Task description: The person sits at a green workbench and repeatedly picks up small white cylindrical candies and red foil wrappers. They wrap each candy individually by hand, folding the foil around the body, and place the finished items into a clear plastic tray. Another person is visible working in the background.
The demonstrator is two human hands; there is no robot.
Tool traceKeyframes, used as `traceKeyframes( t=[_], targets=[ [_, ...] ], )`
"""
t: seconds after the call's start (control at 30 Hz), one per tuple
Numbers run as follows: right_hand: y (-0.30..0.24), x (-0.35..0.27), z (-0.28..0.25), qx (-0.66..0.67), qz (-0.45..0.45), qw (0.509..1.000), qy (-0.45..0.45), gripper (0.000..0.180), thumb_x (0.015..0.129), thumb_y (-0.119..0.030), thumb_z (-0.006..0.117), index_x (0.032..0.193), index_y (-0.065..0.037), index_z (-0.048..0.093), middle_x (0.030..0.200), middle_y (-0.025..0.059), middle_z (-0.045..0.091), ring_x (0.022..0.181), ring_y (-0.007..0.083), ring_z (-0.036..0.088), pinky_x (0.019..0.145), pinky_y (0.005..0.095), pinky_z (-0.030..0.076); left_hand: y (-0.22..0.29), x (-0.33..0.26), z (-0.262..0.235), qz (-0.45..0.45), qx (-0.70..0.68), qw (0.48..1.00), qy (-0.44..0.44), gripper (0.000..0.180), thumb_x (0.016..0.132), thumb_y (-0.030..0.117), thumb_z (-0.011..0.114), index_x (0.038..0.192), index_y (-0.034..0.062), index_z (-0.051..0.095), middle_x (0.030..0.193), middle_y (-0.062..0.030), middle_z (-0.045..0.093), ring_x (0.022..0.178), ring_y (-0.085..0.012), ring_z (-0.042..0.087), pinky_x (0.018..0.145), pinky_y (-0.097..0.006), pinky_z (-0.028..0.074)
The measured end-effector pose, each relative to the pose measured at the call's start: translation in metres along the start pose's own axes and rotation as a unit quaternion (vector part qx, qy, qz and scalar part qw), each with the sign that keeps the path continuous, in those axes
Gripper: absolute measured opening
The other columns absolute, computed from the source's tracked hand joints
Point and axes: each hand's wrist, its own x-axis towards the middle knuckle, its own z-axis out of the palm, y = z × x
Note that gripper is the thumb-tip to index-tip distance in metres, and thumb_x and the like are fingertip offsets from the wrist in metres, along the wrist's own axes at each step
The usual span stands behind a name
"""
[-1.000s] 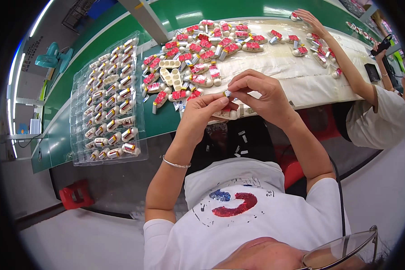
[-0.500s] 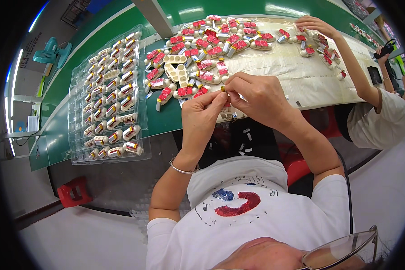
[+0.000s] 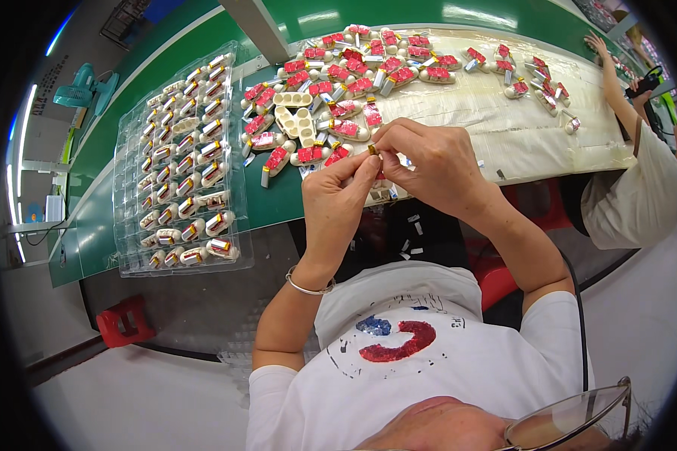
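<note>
My left hand (image 3: 337, 194) and my right hand (image 3: 435, 161) meet at the fingertips over the table's near edge. Pinched between them is a small piece with a yellow-brown end (image 3: 373, 149); the fingers cover most of it. Just beyond lie many cream oval pieces with red patches, such as this red-patched piece (image 3: 347, 130), many with small silver-white cells attached. Left of these, cream blocks with round hollows (image 3: 296, 125) rest among the pile.
A clear plastic tray (image 3: 241, 225) filled with rows of cream pieces stands on the green table (image 3: 267, 207) at left. A co-worker's arm (image 3: 615, 98) reaches over the far right. Red stools (image 3: 125, 321) stand below; white scraps (image 3: 412, 248) lie on my lap.
The co-worker's hand has left the scattered pieces at right and moved farther right and away. My hands keep their pinch in nearly the same place.
</note>
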Motion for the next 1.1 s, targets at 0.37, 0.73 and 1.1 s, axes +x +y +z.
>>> traceKeyframes(
  t=[0.37, 0.73, 1.1],
  targets=[
    [-0.002, -0.002, -0.006, 0.046, 0.013, 0.999, 0.017, 0.006, 0.078, -0.006, 0.069, 0.078, -0.005, 0.063, 0.090, 0.0027, 0.071, 0.070, 0.0190, 0.069, 0.059, 0.0283, 0.053, 0.004, -0.005, 0.006, 0.028, 0.027, 0.999, 0.019, 0.020, 0.090, 0.008, 0.068, 0.104, -0.0060, 0.071, 0.083, -0.0069, 0.071, 0.073, -0.0058, 0.062, 0.065, -0.018, 0.049],
    [-0.004, -0.003, -0.002, 0.030, 0.012, 0.999, 0.042, 0.006, 0.078, -0.003, 0.067, 0.079, -0.004, 0.062, 0.089, 0.0043, 0.071, 0.073, 0.0195, 0.069, 0.063, 0.0289, 0.054, 0.005, -0.006, 0.005, 0.026, 0.042, 0.998, 0.025, 0.020, 0.089, 0.007, 0.068, 0.103, -0.0061, 0.071, 0.082, -0.0060, 0.071, 0.072, -0.0047, 0.061, 0.064, -0.018, 0.048],
    [0.029, -0.007, -0.016, 0.286, 0.156, 0.944, 0.048, 0.005, 0.086, 0.002, 0.055, 0.084, 0.001, 0.060, 0.100, 0.0098, 0.068, 0.082, 0.0112, 0.067, 0.077, 0.0261, 0.054, -0.003, 0.004, -0.018, -0.093, -0.213, 0.971, -0.050, 0.025, 0.093, 0.015, 0.060, 0.105, -0.0052, 0.068, 0.089, -0.0165, 0.072, 0.076, -0.0176, 0.071, 0.062, -0.021, 0.054]
  ],
)
